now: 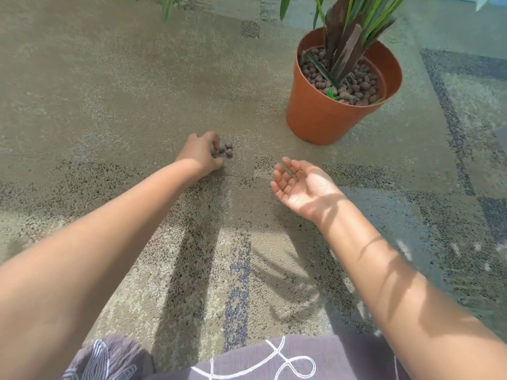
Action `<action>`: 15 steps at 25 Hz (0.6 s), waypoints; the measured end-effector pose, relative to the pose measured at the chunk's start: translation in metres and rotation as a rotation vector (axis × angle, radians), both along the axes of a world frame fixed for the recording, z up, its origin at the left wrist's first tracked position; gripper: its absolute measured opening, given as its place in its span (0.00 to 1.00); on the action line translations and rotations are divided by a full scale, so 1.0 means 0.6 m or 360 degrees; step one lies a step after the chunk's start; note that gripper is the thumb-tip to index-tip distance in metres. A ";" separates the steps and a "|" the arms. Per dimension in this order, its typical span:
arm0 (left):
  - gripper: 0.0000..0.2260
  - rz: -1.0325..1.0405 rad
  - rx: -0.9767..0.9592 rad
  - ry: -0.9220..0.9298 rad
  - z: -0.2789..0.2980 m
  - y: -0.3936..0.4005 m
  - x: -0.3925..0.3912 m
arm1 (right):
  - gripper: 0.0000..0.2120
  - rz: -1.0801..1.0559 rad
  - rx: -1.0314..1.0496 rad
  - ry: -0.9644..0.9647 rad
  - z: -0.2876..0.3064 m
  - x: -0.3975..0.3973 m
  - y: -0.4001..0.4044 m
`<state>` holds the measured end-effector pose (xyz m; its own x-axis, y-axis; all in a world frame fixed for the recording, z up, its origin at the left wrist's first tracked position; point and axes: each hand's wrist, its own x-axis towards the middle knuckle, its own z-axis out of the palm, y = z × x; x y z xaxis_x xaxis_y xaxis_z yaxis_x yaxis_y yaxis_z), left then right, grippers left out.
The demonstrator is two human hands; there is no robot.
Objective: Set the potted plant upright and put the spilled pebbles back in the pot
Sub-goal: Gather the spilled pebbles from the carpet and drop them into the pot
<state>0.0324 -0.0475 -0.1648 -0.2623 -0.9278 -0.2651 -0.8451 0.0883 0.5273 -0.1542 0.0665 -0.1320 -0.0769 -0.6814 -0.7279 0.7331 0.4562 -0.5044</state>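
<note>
Spilled brown clay pebbles (pixel 227 149): small cluster on mottled beige-grey carpet (pixel 109 91), left of centre. Left hand (pixel 201 153) rests on the carpet touching the cluster, fingers curled over some pebbles. Right hand (pixel 300 186) hovers palm up, fingers apart, empty. Terracotta-orange plastic pot (pixel 323 116) stands upright far right, filled with pebbles around green-leaved plant (pixel 348 31).

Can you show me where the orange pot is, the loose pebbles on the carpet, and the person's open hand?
Orange pot (pixel 315 116), head view, on its outer wall.
Loose pebbles (pixel 228 149), head view, on the small cluster.
Right hand (pixel 304 187), head view, on the upturned palm.
</note>
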 end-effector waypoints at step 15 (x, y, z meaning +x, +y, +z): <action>0.16 -0.0016 -0.0321 0.0228 0.051 0.041 -0.059 | 0.11 -0.0004 -0.0098 -0.0227 -0.035 0.051 -0.011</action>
<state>-0.0030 -0.0228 -0.1343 -0.2932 -0.9554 -0.0342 -0.7616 0.2118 0.6125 -0.1233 0.0598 -0.1528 0.0225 -0.7248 -0.6886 0.8005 0.4256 -0.4219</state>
